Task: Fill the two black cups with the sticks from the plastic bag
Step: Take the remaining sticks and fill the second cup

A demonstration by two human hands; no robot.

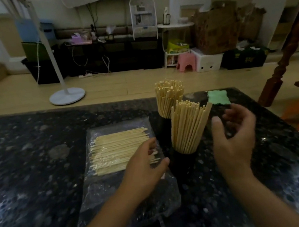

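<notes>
Fingers (150, 145) of the left hand (144, 168) are spread loosely, resting on the near ends of the pale wooden sticks (119, 151) inside the clear plastic bag (125, 185) lying flat on the dark speckled desk (25, 175). Right hand (232, 136) hovers half-curled, fingers apart, holding nothing, just beside the nearer black cup (182, 159), which is packed with upright sticks. Farther black cup (162, 118) is full too.

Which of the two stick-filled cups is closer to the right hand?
The near cup, just left of the right hand, its sticks fanning outward. The far cup stands behind it, farther from the person.
</notes>
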